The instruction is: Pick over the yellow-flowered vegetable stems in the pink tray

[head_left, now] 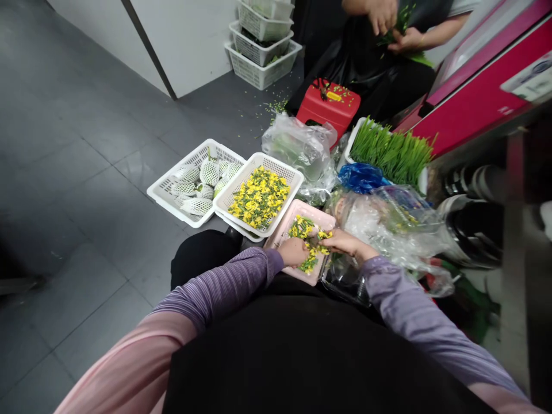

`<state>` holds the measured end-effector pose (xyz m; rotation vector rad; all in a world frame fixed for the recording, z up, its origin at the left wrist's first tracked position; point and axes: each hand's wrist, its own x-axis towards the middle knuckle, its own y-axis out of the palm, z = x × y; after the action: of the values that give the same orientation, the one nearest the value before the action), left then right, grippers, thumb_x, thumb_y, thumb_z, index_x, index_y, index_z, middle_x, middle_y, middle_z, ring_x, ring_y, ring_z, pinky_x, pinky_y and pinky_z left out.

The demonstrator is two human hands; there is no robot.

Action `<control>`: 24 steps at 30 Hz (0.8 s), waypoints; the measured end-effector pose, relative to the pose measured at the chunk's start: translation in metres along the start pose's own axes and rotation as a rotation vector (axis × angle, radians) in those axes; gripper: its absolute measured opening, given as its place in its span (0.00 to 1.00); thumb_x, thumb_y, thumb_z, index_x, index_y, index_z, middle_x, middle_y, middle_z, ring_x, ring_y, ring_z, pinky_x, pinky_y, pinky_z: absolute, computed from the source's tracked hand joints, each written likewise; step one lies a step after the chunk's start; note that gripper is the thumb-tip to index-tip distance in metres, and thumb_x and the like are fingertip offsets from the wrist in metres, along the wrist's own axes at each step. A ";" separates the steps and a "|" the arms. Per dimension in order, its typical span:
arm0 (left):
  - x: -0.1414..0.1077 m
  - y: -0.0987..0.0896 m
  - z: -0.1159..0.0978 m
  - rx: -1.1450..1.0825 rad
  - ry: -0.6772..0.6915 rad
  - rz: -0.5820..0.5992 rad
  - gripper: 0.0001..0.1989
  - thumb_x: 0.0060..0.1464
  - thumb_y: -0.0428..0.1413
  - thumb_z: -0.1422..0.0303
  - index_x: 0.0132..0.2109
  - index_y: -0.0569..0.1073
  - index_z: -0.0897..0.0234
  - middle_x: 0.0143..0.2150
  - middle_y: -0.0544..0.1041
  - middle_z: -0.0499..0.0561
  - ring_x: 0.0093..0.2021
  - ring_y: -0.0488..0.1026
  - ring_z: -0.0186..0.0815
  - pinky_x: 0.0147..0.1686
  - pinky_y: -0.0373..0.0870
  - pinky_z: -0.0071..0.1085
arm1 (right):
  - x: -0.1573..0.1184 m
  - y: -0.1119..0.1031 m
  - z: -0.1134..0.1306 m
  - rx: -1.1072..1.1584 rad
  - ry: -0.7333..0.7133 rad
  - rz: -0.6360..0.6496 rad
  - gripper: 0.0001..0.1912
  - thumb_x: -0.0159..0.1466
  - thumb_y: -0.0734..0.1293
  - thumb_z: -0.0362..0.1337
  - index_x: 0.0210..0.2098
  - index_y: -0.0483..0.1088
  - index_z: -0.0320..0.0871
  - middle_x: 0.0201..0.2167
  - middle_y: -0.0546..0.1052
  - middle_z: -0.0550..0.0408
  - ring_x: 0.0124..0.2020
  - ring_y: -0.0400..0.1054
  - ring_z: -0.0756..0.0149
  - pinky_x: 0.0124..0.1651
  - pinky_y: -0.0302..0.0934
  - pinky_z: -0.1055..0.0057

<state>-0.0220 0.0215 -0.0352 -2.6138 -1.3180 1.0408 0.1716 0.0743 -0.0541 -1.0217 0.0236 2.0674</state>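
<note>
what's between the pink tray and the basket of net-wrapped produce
In the head view, a white basket of yellow flowers lies between them.

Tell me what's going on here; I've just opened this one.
A person has both hands over a pink tray of yellow-flowered sprigs: the left hand curled, the right hand with its fingers at some blossoms. Whether either grips a sprig is hard to tell. Beside the tray, a white basket holds a heap of similar flowers; farther left, another basket holds net-wrapped produce. Across from them, a co-worker's hands handle greens.
</note>
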 end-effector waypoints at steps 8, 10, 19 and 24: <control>-0.007 0.002 -0.022 -0.849 -0.044 0.061 0.16 0.54 0.46 0.59 0.40 0.66 0.68 0.33 0.68 0.51 0.25 0.66 0.26 0.20 0.64 0.22 | -0.053 0.018 0.004 0.507 -0.151 0.251 0.12 0.52 0.67 0.40 0.29 0.61 0.38 0.11 0.53 0.68 0.11 0.42 0.81 0.14 0.35 0.79; -0.011 0.002 -0.026 -0.938 -0.004 0.128 0.14 0.52 0.50 0.60 0.39 0.68 0.68 0.31 0.69 0.50 0.26 0.66 0.25 0.22 0.64 0.21 | -0.058 0.022 0.007 0.550 -0.174 0.300 0.12 0.53 0.67 0.39 0.30 0.61 0.38 0.12 0.53 0.68 0.11 0.43 0.81 0.14 0.35 0.79; -0.003 -0.019 -0.038 -0.978 0.049 -0.233 0.04 0.51 0.49 0.73 0.30 0.65 0.69 0.26 0.69 0.49 0.20 0.64 0.23 0.18 0.59 0.19 | -0.067 0.028 0.007 0.734 -0.203 0.264 0.12 0.53 0.66 0.39 0.32 0.61 0.38 0.14 0.50 0.67 0.13 0.41 0.81 0.15 0.34 0.80; -0.020 -0.007 -0.032 -0.812 0.081 0.026 0.04 0.47 0.49 0.75 0.26 0.63 0.67 0.18 0.60 0.42 0.14 0.57 0.23 0.13 0.55 0.21 | -0.075 0.031 0.014 0.805 -0.302 0.217 0.11 0.51 0.66 0.38 0.30 0.61 0.39 0.15 0.53 0.66 0.13 0.42 0.81 0.16 0.35 0.79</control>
<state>-0.0170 0.0193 0.0026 -3.1463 -2.0125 0.4224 0.1675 0.0096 -0.0041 -0.2159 0.7719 2.0821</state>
